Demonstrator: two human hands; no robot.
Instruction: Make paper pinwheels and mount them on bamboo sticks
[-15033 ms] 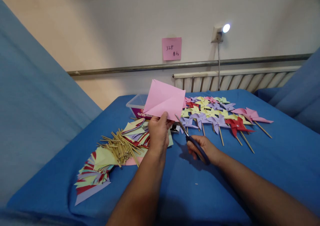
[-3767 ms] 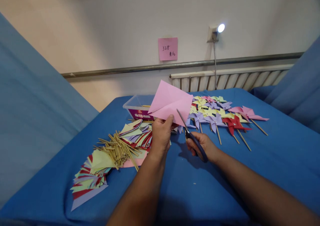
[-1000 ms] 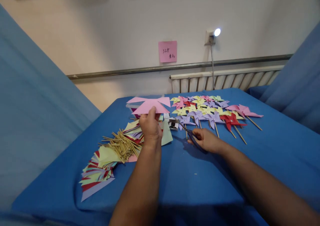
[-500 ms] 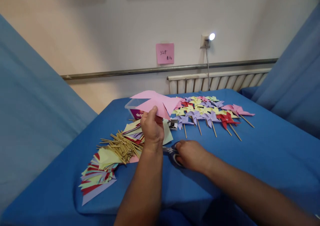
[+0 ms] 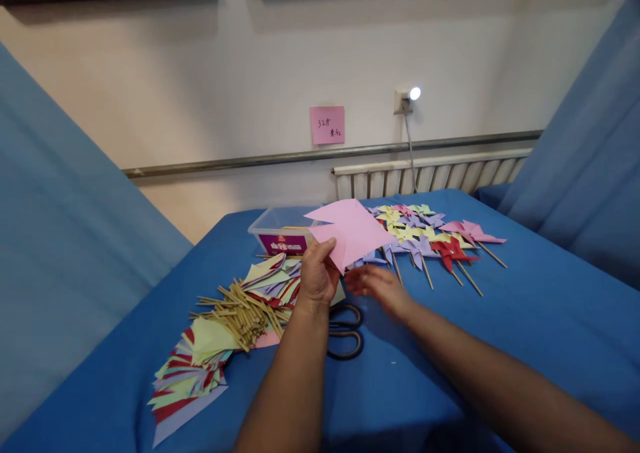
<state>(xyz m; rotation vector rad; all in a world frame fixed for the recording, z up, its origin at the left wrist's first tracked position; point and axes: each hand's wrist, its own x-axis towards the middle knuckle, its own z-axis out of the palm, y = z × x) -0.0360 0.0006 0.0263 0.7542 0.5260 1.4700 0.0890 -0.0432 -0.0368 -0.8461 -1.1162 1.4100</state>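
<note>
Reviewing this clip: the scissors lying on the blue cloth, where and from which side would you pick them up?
Probably by the dark handle loops, from above on the near side. The scissors lie flat with both loops exposed; their blades run under the left hand and wrist, so they are hidden. The right hand hovers open nearby.

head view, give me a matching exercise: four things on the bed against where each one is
Things:
1. pink paper
2. scissors
3. wooden sticks
4. finished pinwheels

Places:
A. lying flat between the two forearms
B. rows at the far right of the blue sheet
C. held up in the left hand
D. heaped on the cut paper at the left

Pairs: 1-C, 2-A, 3-D, 4-B
</note>
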